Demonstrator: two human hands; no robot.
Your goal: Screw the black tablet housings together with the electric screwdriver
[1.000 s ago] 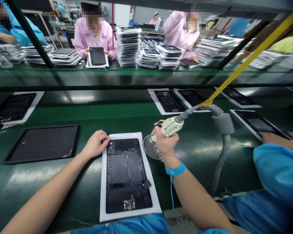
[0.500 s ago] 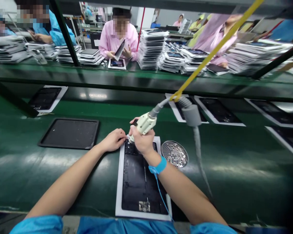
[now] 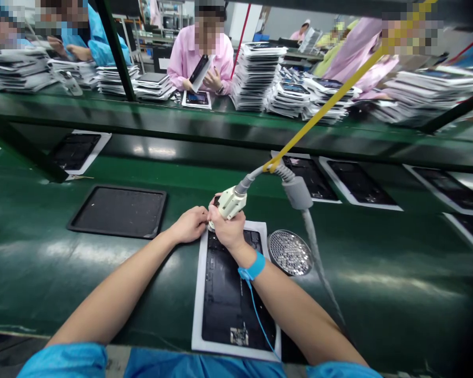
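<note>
In front of me an opened tablet, black with bare inner parts, lies on a white sheet. My right hand is closed around a cream electric screwdriver, its lower end at the tablet's top left corner. My left hand rests at that same corner with its fingers curled together; whatever is at the fingertips is hidden. A blue wrist strap with a thin cord circles my right wrist. Right of the tablet sits a round metal tray of screw holes.
A shallow black tray lies to the left. Further opened tablets lie on sheets along the far side of the bench. A yellow strap and a grey cable hold the screwdriver. Across, people work beside stacked tablets.
My right hand has carried the screwdriver left from the round screw tray to the tablet's top left corner. My left hand stays at that corner. The view has turned left.
</note>
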